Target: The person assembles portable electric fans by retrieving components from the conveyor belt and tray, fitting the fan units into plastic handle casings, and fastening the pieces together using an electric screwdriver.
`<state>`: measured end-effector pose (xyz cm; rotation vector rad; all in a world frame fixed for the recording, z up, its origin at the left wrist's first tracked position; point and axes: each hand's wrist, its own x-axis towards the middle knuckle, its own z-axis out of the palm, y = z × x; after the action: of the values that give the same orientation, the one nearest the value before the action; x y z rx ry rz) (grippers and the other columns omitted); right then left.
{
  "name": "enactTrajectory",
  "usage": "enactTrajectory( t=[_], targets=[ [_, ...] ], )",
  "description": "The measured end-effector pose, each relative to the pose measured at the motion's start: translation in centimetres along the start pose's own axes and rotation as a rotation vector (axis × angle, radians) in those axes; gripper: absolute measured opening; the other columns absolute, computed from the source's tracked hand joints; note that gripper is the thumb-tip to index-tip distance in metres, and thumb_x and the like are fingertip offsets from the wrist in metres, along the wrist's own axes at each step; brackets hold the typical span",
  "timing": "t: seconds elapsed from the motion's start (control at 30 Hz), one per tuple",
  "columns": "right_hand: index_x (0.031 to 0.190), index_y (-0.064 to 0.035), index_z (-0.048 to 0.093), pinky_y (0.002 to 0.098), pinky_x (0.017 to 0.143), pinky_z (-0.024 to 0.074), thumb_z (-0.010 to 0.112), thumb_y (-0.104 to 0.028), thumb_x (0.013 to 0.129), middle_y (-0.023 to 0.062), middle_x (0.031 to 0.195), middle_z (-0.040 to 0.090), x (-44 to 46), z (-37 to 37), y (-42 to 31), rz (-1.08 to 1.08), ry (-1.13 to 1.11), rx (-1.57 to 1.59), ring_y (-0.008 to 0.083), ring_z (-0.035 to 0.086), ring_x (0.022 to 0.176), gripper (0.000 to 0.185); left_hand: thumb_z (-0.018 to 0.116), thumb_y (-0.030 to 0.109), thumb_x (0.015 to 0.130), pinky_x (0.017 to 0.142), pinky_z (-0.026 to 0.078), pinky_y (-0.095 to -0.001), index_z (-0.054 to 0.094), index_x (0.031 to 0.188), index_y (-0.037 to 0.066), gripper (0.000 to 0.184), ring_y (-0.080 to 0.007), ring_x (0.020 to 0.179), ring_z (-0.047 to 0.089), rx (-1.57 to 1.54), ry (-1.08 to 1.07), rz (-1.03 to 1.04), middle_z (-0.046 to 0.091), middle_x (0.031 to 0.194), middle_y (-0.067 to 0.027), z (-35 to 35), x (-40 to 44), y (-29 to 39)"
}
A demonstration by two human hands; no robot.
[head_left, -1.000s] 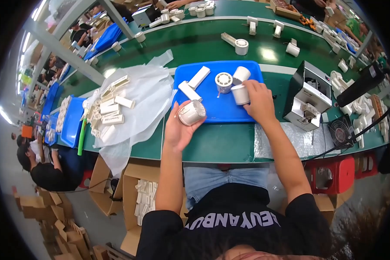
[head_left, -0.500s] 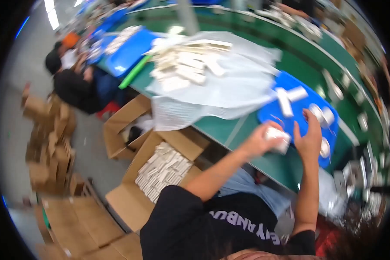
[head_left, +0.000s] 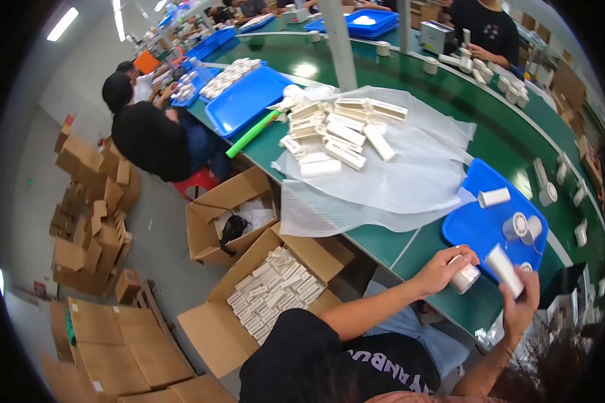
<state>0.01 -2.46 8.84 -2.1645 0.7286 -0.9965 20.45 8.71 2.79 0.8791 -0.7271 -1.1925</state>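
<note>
My left hand point(head_left: 449, 267) is closed around a short white cylindrical part point(head_left: 464, 277) at the near edge of the green table. My right hand point(head_left: 521, 302) grips a long white plastic piece point(head_left: 504, 271), tilted, just right of the cylinder; the two parts are apart. Behind both hands lies a blue tray point(head_left: 467, 225). On it are a white tube point(head_left: 494, 197) and round white parts point(head_left: 515, 226) with thin wires. What faces my left palm is hidden.
White rectangular housings point(head_left: 345, 152) are heaped on translucent wrap point(head_left: 410, 181). A carton point(head_left: 205, 329) of similar pieces stands below the table edge, beside another open box point(head_left: 202, 232). A green-handled tool point(head_left: 252, 134) lies at left. Co-workers point(head_left: 148, 138) sit around the green conveyor.
My right hand has drawn back from the tray and now holds a long white piece, one fewer lying there. My left hand still holds the cylinder. The view has shifted.
</note>
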Motion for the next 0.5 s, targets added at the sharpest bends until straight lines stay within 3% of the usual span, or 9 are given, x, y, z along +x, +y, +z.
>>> enactTrajectory(
  t=[0.03, 0.1, 0.17, 0.23, 0.37, 0.43, 0.47, 0.5],
  targets=[
    [0.1, 0.0018, 0.063, 0.0323, 0.084, 0.0452, 0.079, -0.008, 0.065, 0.0114, 0.098, 0.057, -2.3, -1.8, 0.1, 0.024, -0.034, 0.032, 0.0224, 0.056, 0.093, 0.04, 0.048, 0.023, 0.103, 0.09, 0.045, -0.0265, 0.064, 0.102, 0.005, 0.024, -0.0111, 0.1, 0.057, -0.01, -0.031, -0.02, 0.061, 0.105, -0.0018, 0.4, 0.0, -0.2],
    [0.096, 0.0001, 0.063, 0.0309, 0.078, 0.0425, 0.078, -0.017, 0.064, 0.0109, 0.093, 0.056, -5.6, -4.7, 0.2, 0.042, -0.088, 0.085, 0.0209, 0.054, 0.087, 0.039, 0.046, 0.02, 0.103, 0.095, 0.043, -0.0291, 0.068, 0.102, 0.001, 0.029, -0.0153, 0.106, 0.057, 0.1, -0.1, 0.158, 0.064, 0.111, -0.0063, 2.0, -0.3, -1.3],
    [0.098, 0.0006, 0.059, 0.0297, 0.076, 0.04, 0.07, -0.013, 0.068, 0.0091, 0.09, 0.054, -7.5, -5.0, -1.2, 0.109, 0.03, 0.133, 0.0198, 0.051, 0.084, 0.034, 0.045, 0.018, 0.103, 0.096, 0.043, -0.0301, 0.068, 0.104, 0.0, 0.029, -0.017, 0.109, 0.057, 0.049, -0.26, 0.077, 0.064, 0.115, -0.0085, 4.0, -0.4, -2.3],
    [0.107, 0.0012, 0.054, 0.0289, 0.08, 0.0399, 0.066, -0.01, 0.07, 0.0096, 0.094, 0.053, -8.0, -5.9, -1.7, 0.138, 0.119, 0.179, 0.0177, 0.05, 0.087, 0.041, 0.045, 0.017, 0.103, 0.097, 0.042, -0.0312, 0.069, 0.107, 0.0, 0.029, -0.0186, 0.111, 0.057, 0.033, -0.417, 0.013, 0.064, 0.12, -0.0107, 6.1, -0.3, -2.8],
    [0.142, 0.0019, 0.035, 0.0304, 0.087, 0.0458, 0.067, -0.01, 0.078, 0.0136, 0.105, 0.059, -9.2, -5.5, -0.2, 0.276, 0.376, 0.638, 0.0182, 0.056, 0.095, 0.073, 0.046, 0.013, 0.102, 0.099, 0.042, -0.0326, 0.068, 0.11, -0.001, 0.027, -0.0201, 0.111, 0.058, 0.083, -0.429, -0.089, 0.065, 0.119, -0.0119, 9.4, -1.1, -4.7],
    [0.138, 0.0014, 0.04, 0.0349, 0.091, 0.0489, 0.059, -0.007, 0.088, 0.0177, 0.116, 0.061, -10.4, -5.3, 0.6, 0.447, 0.412, 0.958, 0.0211, 0.059, 0.105, 0.055, 0.048, 0.013, 0.101, 0.096, 0.043, -0.0326, 0.069, 0.108, -0.001, 0.026, -0.021, 0.108, 0.059, 0.21, -0.416, -0.071, 0.067, 0.112, -0.0118, 10.8, -0.9, -4.9],
    [0.137, 0.0016, 0.042, 0.0351, 0.092, 0.0497, 0.055, -0.005, 0.093, 0.0205, 0.122, 0.061, -10.9, -5.0, 1.4, 0.503, 0.433, 1.022, 0.0225, 0.06, 0.108, 0.046, 0.048, 0.013, 0.101, 0.096, 0.043, -0.0326, 0.069, 0.108, -0.001, 0.026, -0.021, 0.108, 0.059, 0.19, -0.438, -0.105, 0.067, 0.112, -0.0118, 11.4, -0.7, -4.7],
    [0.137, 0.0018, 0.043, 0.0357, 0.095, 0.0493, 0.053, -0.003, 0.094, 0.0217, 0.124, 0.06, -11.4, -5.6, 2.3, 0.568, 0.409, 1.067, 0.0244, 0.061, 0.11, 0.044, 0.05, 0.012, 0.1, 0.093, 0.045, -0.0325, 0.07, 0.106, 0.0, 0.024, -0.0218, 0.104, 0.061, 0.357, -0.421, -0.04, 0.068, 0.107, -0.0116, 11.8, -0.1, -4.3]
  ],
)
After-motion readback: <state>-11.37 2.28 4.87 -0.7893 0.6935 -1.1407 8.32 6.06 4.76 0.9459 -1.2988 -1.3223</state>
